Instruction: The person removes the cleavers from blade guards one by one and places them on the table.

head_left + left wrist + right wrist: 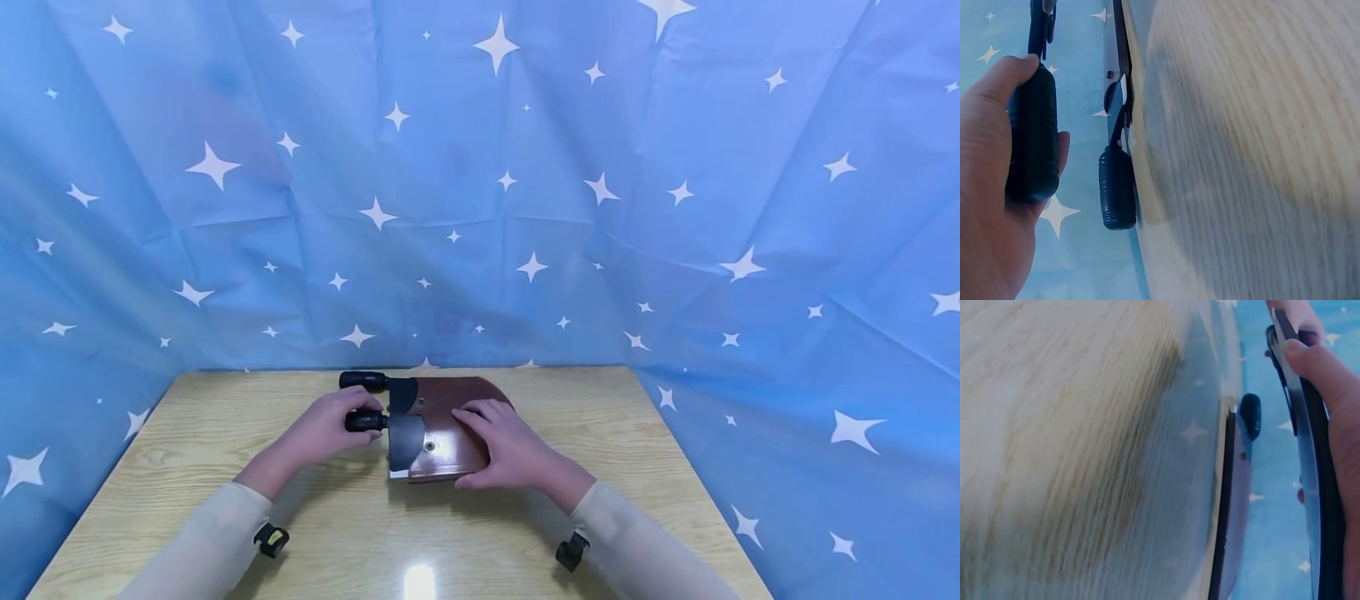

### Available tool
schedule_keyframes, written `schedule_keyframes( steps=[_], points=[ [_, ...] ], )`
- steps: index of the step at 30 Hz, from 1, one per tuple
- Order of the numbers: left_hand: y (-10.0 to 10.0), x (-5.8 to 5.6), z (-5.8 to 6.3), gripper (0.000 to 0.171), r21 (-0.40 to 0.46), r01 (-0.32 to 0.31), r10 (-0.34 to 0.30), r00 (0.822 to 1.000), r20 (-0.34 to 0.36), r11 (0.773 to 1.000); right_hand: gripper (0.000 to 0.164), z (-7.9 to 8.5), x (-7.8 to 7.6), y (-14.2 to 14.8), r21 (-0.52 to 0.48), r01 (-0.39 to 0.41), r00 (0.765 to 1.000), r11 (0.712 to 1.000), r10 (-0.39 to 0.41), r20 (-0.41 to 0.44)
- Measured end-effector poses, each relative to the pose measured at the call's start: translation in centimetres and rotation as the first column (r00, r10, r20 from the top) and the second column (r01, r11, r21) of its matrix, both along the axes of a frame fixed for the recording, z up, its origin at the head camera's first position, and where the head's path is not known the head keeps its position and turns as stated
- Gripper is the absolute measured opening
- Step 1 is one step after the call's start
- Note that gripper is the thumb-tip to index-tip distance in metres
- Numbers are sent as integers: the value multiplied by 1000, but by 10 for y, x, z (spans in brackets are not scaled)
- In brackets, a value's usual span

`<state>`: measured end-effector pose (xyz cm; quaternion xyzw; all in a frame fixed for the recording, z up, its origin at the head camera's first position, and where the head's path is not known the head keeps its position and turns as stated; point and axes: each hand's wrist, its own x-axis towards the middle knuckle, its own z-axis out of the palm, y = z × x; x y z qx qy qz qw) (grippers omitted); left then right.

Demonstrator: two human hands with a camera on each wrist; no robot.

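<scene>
Two flat brown tools with black ribbed handles and riveted dark plates are one behind the other in the head view. I hold the nearer brown tool (446, 442) raised off the table. My left hand (335, 425) grips its black handle (1034, 137). At its rounded brown end, my right hand (510, 446) holds it, thumb and fingers on opposite sides in the right wrist view. The farther brown tool (457, 387) lies on the table, partly hidden by the nearer one. Its handle (1117, 190) points left. The tools' exact kind is unclear.
A wooden table (337, 533) spreads beneath both hands. Behind and beside it hangs a blue cloth (450, 175) with white stars. A small dark device is strapped to each wrist, over pale sleeves (206, 542).
</scene>
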<state>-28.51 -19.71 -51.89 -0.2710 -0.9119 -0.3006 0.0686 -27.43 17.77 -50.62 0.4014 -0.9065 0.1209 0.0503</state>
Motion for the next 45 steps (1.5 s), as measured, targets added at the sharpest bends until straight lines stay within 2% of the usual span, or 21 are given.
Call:
schedule_keyframes(
  steps=[9,18,28,32,45],
  points=[
    [0,2,4,30,84,20,-22,1000,21,996,111,2,1,3,7,9,999,1000,-9,35],
    [-2,2,5,32,141,13,-16,1000,21,990,112,6,5,1,33,4,1000,999,-4,1],
    [-1,1,4,31,150,19,-19,1000,-1,988,111,10,9,1,62,24,1000,998,-24,2],
    [-4,1,3,33,142,0,2,1000,-15,990,111,11,11,6,54,46,999,998,-47,17],
    [-11,2,9,32,129,-7,5,1000,11,992,110,12,9,10,22,33,999,999,-34,31]
  ],
)
